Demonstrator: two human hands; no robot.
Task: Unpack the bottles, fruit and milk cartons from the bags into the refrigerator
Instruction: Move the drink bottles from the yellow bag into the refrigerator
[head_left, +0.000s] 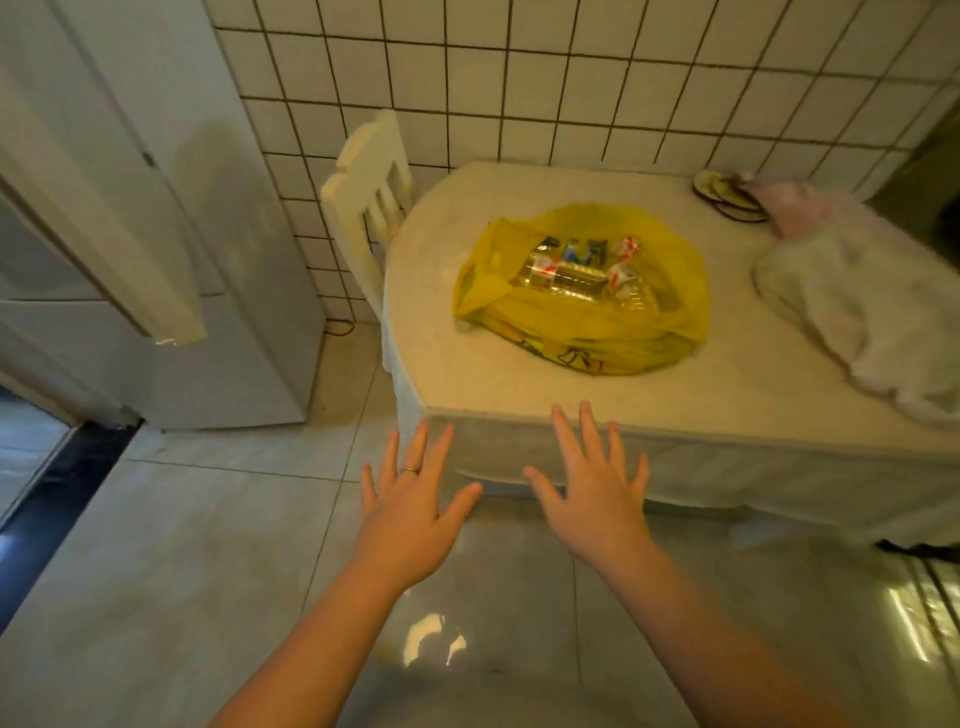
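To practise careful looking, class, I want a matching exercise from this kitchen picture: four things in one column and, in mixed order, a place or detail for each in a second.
Things:
1 yellow bag
2 chair
3 white bag
4 left hand

Details:
A wears a ring
B lies on the right side of the table
C stands at the table's far left corner, by the tiled wall
D lies in the middle of the table, with bottles inside

Pairs: 1-D, 2-C, 3-B, 4-A
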